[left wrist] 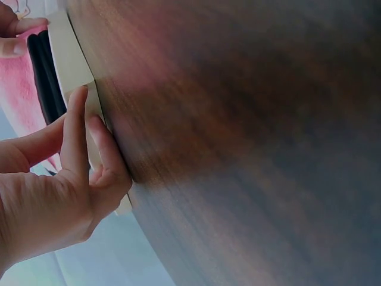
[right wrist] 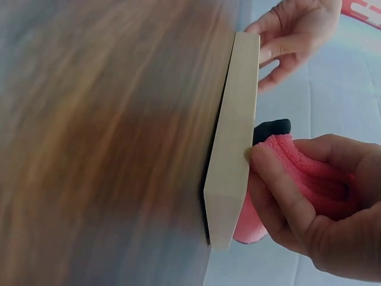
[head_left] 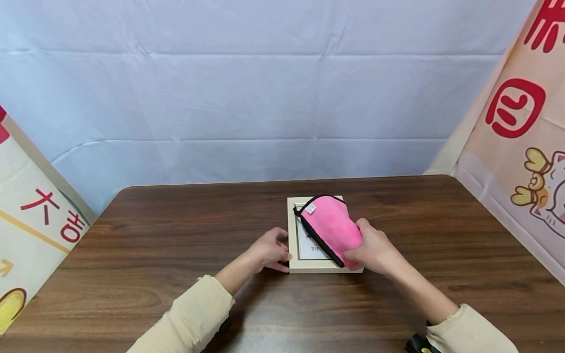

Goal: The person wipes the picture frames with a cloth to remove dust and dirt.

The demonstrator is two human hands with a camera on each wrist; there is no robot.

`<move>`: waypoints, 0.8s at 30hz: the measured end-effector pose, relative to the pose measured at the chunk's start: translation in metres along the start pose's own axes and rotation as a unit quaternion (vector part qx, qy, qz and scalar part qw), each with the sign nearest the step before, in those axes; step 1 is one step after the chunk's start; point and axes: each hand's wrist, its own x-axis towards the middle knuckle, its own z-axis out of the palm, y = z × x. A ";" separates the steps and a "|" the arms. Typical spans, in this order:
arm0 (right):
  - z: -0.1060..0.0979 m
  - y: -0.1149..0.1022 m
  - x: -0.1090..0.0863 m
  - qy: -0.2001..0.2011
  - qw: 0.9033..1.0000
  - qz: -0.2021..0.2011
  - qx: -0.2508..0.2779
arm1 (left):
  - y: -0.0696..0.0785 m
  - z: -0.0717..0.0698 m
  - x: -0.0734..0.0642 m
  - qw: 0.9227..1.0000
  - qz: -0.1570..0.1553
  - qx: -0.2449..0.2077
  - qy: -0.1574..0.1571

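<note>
A cream-bordered picture frame (head_left: 325, 267) lies flat on the table, a printed white sheet behind its pane. Across its face is a pink cloth (head_left: 332, 223) with black edging and a small white tag, covering much of the right side. My right hand (head_left: 375, 248) grips the cloth's lower right part; in the right wrist view the pink fabric (right wrist: 315, 185) is bunched between thumb and fingers, close to the frame's edge (right wrist: 235, 125). At the frame's left border, my left hand (head_left: 270, 251) holds it, fingers along the side and thumb at the face.
The dark wood-grain table (head_left: 176, 235) extends around the frame on all sides. Behind it hangs a pale creased sheet (head_left: 247, 98). Printed banners with red characters stand at the left (head_left: 39, 230) and right (head_left: 516, 142).
</note>
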 end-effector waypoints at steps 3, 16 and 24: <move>-0.005 0.002 -0.001 -0.001 1.000 0.000 0.003 | 0.000 0.000 -0.001 1.000 0.001 0.001 0.001; -0.017 0.008 0.014 -0.020 0.999 0.006 0.033 | 0.003 0.000 -0.004 1.000 0.003 0.003 -0.001; -0.022 0.007 0.039 -0.028 0.998 0.011 0.057 | 0.004 0.000 -0.005 1.000 0.002 0.005 0.000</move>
